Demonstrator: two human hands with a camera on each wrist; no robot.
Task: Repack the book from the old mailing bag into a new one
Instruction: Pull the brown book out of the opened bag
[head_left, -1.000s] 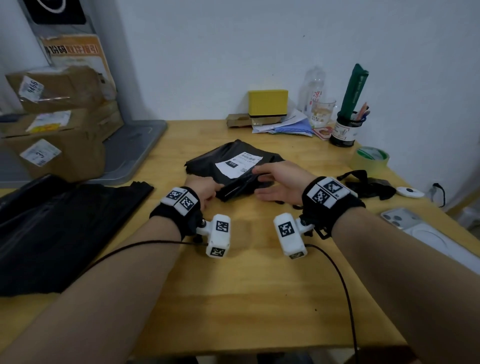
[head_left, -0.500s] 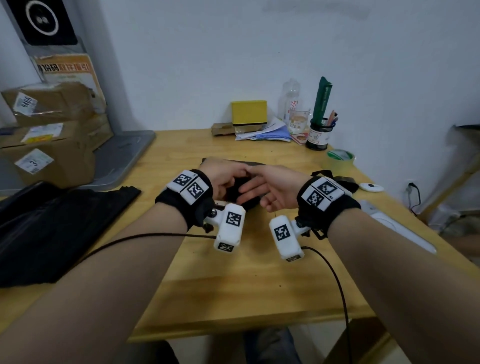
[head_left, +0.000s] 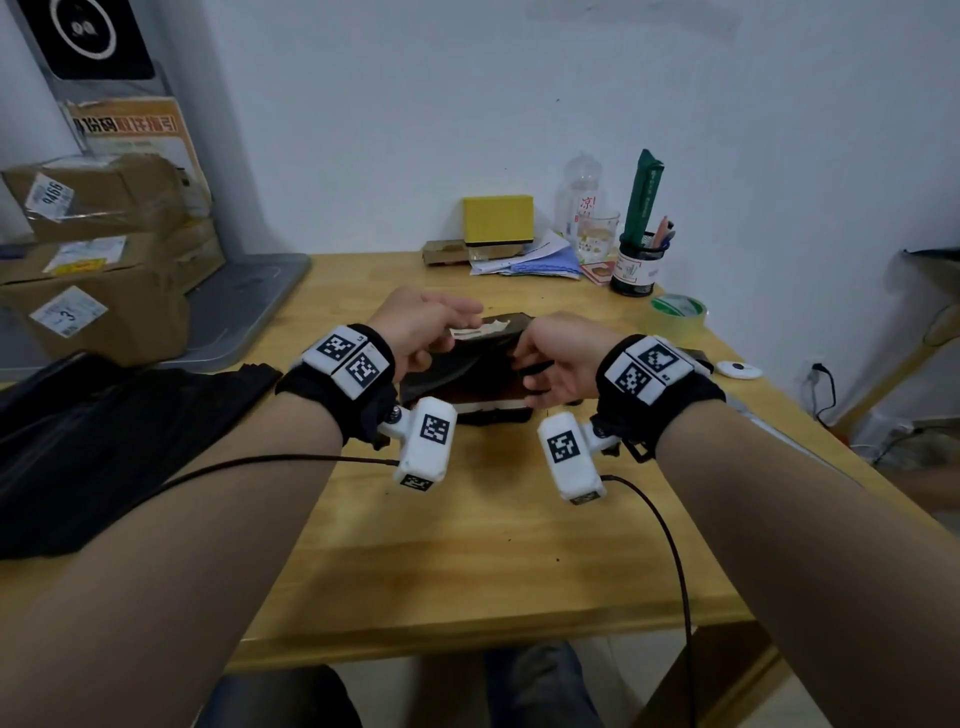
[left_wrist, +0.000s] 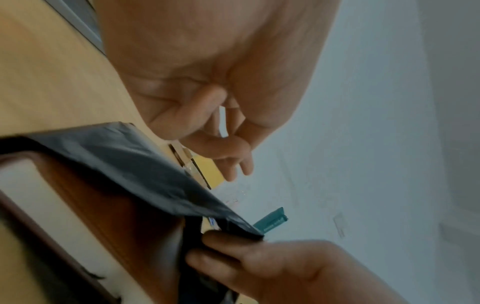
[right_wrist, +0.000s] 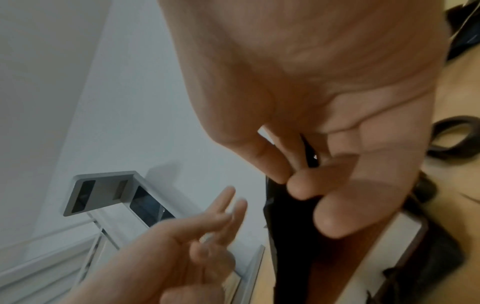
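The right hand (head_left: 558, 358) is pinching the black old mailing bag (head_left: 457, 364) at its opening, lifting it off the book (head_left: 493, 397) lying below on the table (head_left: 467, 545). The left hand (head_left: 421, 327) is pinching a pale strip (head_left: 478, 328) just above the bag's far edge.

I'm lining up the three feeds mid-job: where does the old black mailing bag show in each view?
Head: old black mailing bag at centre, between both hands, mouth lifted over the book.
Left wrist: dark sheet running from the left edge to lower centre, its corner pinched by the right hand.
Right wrist: black strip at lower centre, below the pinching fingers.
Shared landmark: the book, brown cover with white page edge.
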